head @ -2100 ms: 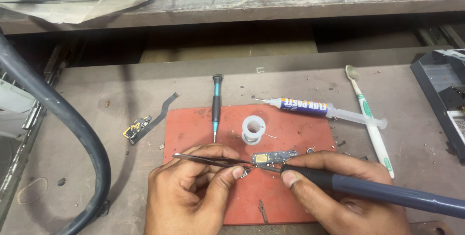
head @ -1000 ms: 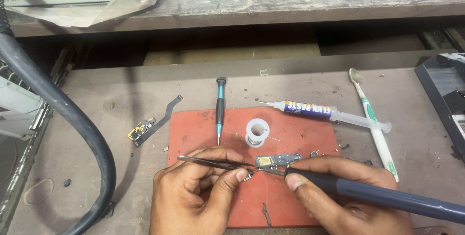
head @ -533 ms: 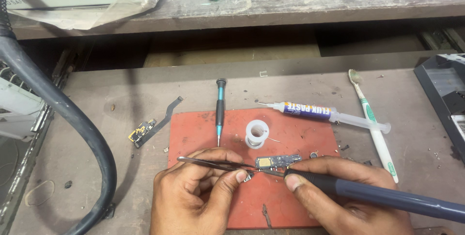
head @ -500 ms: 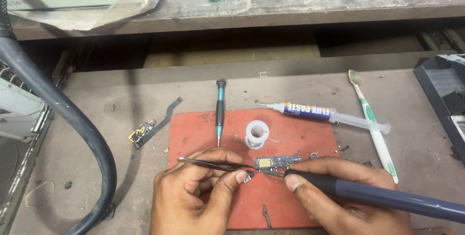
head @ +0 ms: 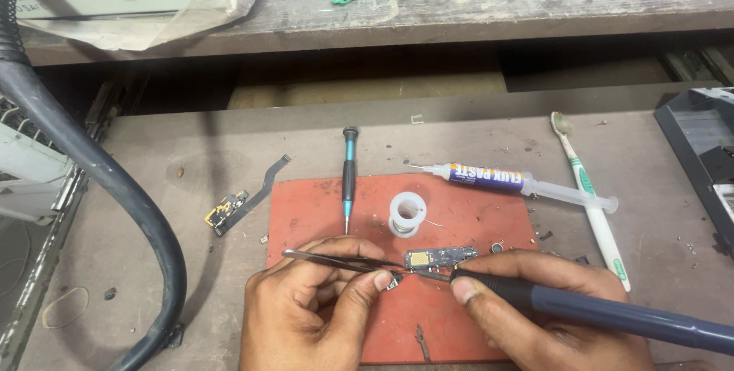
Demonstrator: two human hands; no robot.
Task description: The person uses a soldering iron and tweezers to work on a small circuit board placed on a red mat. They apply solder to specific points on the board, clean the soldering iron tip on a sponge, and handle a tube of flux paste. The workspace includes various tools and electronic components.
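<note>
Small circuit board (head: 440, 256) on red mat (head: 489, 226), left hand (head: 310, 314) fingers pinching tweezers (head: 336, 260), right hand (head: 547, 317) fingers gripping soldering iron (head: 612, 314)

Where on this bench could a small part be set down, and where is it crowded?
Bare bench lies between the black hose and the red mat, below the flex cable. Crowded: the mat's middle, where the left hand, right hand, circuit board, solder spool and screwdriver sit.

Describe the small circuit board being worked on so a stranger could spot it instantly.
Find the red mat in the middle of the workbench. Near its centre, just below the white solder spool, lies the small circuit board. It is the only dark, narrow strip with a gold patch, where the tweezers and soldering iron meet.
</note>
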